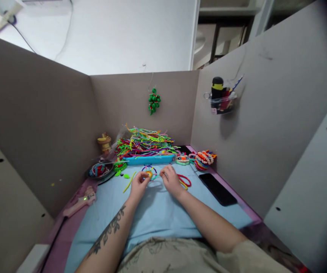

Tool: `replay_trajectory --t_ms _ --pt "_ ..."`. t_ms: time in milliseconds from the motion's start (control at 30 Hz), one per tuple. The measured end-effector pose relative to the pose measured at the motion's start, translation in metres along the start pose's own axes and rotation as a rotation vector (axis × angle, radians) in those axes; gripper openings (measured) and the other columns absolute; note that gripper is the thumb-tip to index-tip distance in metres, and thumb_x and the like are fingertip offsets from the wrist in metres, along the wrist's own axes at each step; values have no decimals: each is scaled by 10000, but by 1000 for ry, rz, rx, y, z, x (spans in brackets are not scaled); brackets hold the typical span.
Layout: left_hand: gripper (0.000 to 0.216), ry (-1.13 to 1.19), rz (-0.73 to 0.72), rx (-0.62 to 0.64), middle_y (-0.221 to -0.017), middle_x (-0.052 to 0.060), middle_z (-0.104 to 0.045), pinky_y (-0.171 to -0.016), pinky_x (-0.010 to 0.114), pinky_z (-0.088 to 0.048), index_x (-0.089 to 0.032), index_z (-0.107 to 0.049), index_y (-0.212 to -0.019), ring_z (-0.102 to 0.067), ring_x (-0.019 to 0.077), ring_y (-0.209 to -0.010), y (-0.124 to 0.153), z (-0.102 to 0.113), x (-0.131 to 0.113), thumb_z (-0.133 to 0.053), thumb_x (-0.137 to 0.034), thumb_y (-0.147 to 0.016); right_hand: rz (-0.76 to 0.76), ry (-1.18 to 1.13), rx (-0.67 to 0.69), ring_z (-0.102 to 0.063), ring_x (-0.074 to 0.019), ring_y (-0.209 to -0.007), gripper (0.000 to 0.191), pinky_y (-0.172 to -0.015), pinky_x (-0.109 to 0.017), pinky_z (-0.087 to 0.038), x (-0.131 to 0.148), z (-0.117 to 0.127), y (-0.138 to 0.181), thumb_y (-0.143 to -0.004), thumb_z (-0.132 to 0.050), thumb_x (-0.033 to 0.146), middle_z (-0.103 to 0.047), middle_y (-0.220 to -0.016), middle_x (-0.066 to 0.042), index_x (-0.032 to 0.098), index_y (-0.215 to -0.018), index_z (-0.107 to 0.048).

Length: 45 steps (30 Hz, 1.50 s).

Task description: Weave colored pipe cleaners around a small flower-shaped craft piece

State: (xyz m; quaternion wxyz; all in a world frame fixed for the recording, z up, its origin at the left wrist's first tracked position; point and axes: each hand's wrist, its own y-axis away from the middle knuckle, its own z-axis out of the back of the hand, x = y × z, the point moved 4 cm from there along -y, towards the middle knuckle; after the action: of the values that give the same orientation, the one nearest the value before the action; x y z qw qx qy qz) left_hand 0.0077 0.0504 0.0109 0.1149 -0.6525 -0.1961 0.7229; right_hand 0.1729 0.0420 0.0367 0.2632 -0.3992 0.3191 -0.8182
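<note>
My left hand [139, 185] pinches a small orange-and-yellow pipe-cleaner piece [149, 173] over the light blue mat [152, 216]. My right hand [170, 181] is curled beside it, fingers closed on a teal strand of the same piece. A thin multicoloured loop [149, 167] rises just behind the piece. Red scissors handles [184, 179] lie right of my right hand. A loose yellow pipe cleaner [129, 182] lies left of my left hand.
A heap of coloured pipe cleaners [143, 142] sits behind a blue tray [149, 159]. Finished coiled pieces [203, 158] rest at back right, a black phone [217, 189] at right, a dish [100, 170] and pink glue gun [80, 202] at left. Grey partitions enclose the desk.
</note>
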Motion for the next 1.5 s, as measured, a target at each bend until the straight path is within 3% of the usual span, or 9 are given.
replay_trajectory --t_ms 133,267,333,433,500,600,933,1233,1500 --pt "248 34 31 11 -705 6 -595 -548 221 -387 -150 -595 -758 -502 107 -569 0 -3 2 -686 -343 -632 -44 -8 -57 -491 -201 -876 134 -805 -355 -412 -12 4 -3 -803 -463 145 -515 -860 -59 198 -775 -583" --pt "319 134 88 -42 -863 70 -656 -661 258 -445 -139 -619 -850 -595 157 -742 -3 0 6 -689 -367 -640 -40 9 -236 -439 -238 -1059 243 -903 -410 -376 -10 7 1 -802 -519 259 -480 -1088 -107 189 -1033 -546" --pt "360 190 119 -74 -930 94 -661 -680 261 -452 -132 -622 -913 -605 166 -793 -4 2 9 -685 -372 -653 -29 33 -285 -450 -241 -1028 230 -890 -415 -376 -5 8 3 -802 -532 282 -512 -1033 -103 183 -1008 -558" --pt "435 238 167 -98 -915 97 -673 -598 241 -446 -128 -621 -995 -606 152 -721 -3 4 11 -689 -386 -651 1 37 -146 -496 -210 -870 99 -821 -379 -394 3 -1 5 -812 -535 257 -567 -827 -57 204 -817 -618" --pt "464 247 186 -89 -869 86 -684 -542 232 -432 -129 -629 -1016 -595 140 -654 -2 3 11 -699 -393 -641 -4 7 -72 -508 -199 -843 99 -801 -360 -399 6 -9 6 -809 -545 242 -588 -808 -47 214 -817 -639" --pt "462 241 189 -81 -836 80 -696 -525 234 -435 -132 -654 -1000 -598 143 -634 0 1 7 -720 -385 -618 -50 -76 -81 -523 -189 -848 98 -793 -341 -407 5 -16 5 -791 -566 232 -606 -826 -44 211 -846 -644" --pt "333 266 162 -15 -914 94 -704 -752 327 -502 -142 -689 -904 -648 213 -835 7 -10 -2 -736 -299 -615 -288 -376 -63 -463 -126 -596 245 -565 -238 -388 -12 -25 4 -762 -564 353 -487 -615 16 183 -588 -537" --pt "323 194 115 22 -914 97 -701 -766 334 -504 -135 -688 -921 -645 216 -828 6 -10 4 -714 -308 -648 -336 -466 8 -452 -116 -597 274 -581 -234 -383 -21 -30 4 -746 -564 392 -472 -603 32 174 -584 -531" --pt "323 234 128 -2 -920 98 -699 -764 324 -488 -131 -681 -918 -641 209 -830 1 -4 6 -712 -300 -646 -320 -324 -172 -489 -141 -671 179 -645 -272 -422 -20 -9 0 -720 -609 332 -545 -801 -26 174 -802 -600"
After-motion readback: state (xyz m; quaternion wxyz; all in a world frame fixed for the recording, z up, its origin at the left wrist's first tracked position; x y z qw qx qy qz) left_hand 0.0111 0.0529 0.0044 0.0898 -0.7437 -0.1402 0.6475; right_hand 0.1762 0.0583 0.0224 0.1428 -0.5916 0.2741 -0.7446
